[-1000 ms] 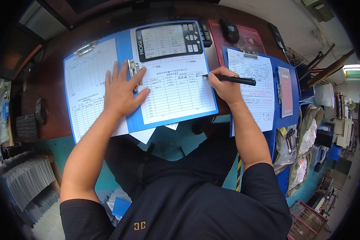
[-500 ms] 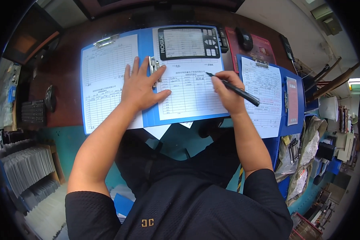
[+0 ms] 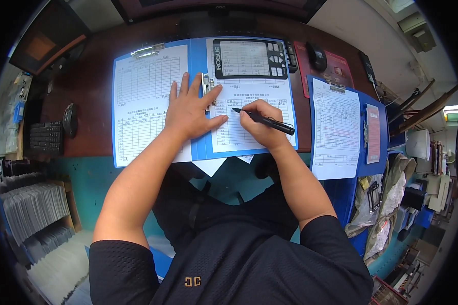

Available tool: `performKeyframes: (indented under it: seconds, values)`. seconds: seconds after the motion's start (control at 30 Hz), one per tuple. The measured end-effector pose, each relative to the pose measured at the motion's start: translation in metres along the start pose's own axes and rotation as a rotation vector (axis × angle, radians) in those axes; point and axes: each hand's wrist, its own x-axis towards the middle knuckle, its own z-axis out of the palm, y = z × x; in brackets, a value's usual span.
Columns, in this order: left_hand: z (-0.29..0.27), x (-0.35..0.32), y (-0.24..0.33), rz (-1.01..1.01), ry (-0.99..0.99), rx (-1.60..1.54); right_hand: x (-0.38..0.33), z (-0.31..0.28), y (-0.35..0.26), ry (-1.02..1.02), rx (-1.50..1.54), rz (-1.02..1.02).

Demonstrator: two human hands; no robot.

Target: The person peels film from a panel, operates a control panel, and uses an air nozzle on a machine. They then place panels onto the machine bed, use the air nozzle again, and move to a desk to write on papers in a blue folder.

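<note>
A blue folder (image 3: 201, 48) lies spread on the dark desk, with printed forms clipped to both of its inner sides. Across its middle my left hand (image 3: 191, 112) rests flat, fingers spread, beside the metal clip (image 3: 207, 85). My right hand (image 3: 264, 123) grips a black pen (image 3: 272, 122), its tip at the upper rows of the right-hand form (image 3: 239, 134). Some handwriting shows in that form's top rows. On the upper part of the same sheet sits a dark-framed flat panel (image 3: 249, 58) with a clear window and buttons; the sheet's print shows through it.
To the right, a second blue folder (image 3: 369, 168) holds another form (image 3: 336, 132), overhanging the desk edge. A black mouse (image 3: 317, 56) stands on a red mat (image 3: 336, 71). A keyboard (image 3: 46, 137) and another dark mouse (image 3: 70, 121) are at the left. Monitors line the back.
My right hand has moved left with the pen, from the form's upper right to its upper left rows. My left hand stays on the folder. The whole view has shifted slightly.
</note>
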Motion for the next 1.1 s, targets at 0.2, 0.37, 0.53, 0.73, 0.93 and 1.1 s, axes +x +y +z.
performKeyframes:
  seconds: [0.2, 0.37, 0.53, 0.73, 0.93, 1.1]
  values:
    - [-0.0035, 0.0019, 0.0047, 0.008, -0.025, -0.003, 0.0015, -0.0027, 0.0004, 0.003, -0.007, -0.052]
    - [0.0012, 0.0000, 0.0027, 0.009, 0.021, -0.016, 0.0024, -0.0015, 0.0028, -0.008, -0.031, -0.108]
    - [-0.0029, -0.0015, 0.0041, 0.028, 0.039, -0.032, 0.0025, -0.0019, 0.0008, -0.001, -0.023, -0.092]
    - [-0.0033, 0.0014, 0.0097, 0.008, 0.015, -0.026, 0.0018, -0.0052, 0.0029, -0.001, -0.006, -0.104]
    - [-0.0008, -0.0033, 0.0014, 0.011, 0.035, 0.007, 0.0021, 0.0010, -0.0004, 0.007, 0.031, -0.100]
    - [0.0002, -0.0001, 0.0034, 0.018, 0.035, -0.013, 0.0014, -0.0025, 0.0031, 0.014, 0.004, -0.121]
